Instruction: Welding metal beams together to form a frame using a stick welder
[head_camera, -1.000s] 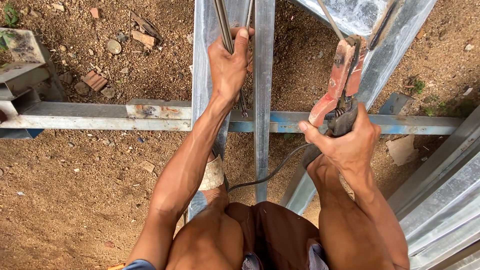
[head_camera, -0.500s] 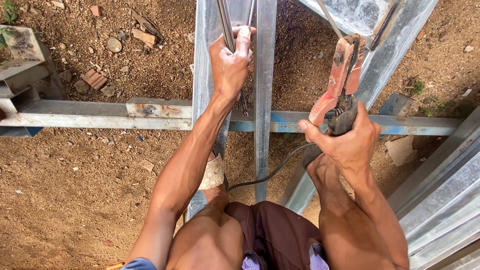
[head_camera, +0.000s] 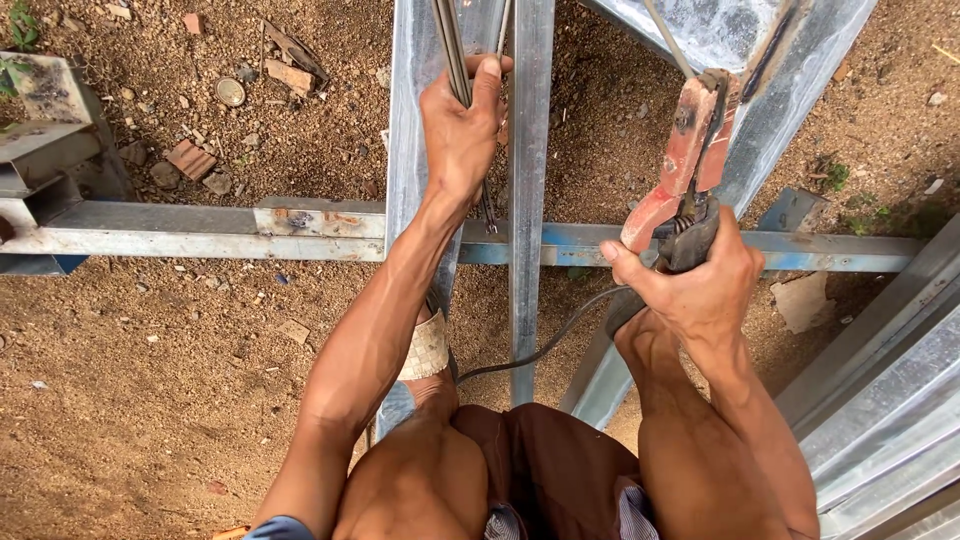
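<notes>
My left hand (head_camera: 461, 128) is stretched forward and closed around a bundle of thin grey welding rods (head_camera: 450, 45) that lie along an upright galvanised steel bar (head_camera: 412, 120). My right hand (head_camera: 697, 283) grips the dark handle of a red electrode holder (head_camera: 683, 160), its jaws pointing up and away from me. A thin rod (head_camera: 668, 40) runs up from the jaws. A black cable (head_camera: 545, 345) trails from the holder down toward my knees. My bare legs and brown shorts fill the bottom of the view.
A horizontal steel bar (head_camera: 200, 230) crosses the frame, joined to a second upright bar (head_camera: 528, 180). Angled steel sections (head_camera: 880, 390) stand at the right. Below lies brown dirt with stones, brick pieces (head_camera: 190, 158) and a round lid (head_camera: 230, 92).
My left hand has slid slightly up along the rods. The right hand with the electrode holder has barely moved.
</notes>
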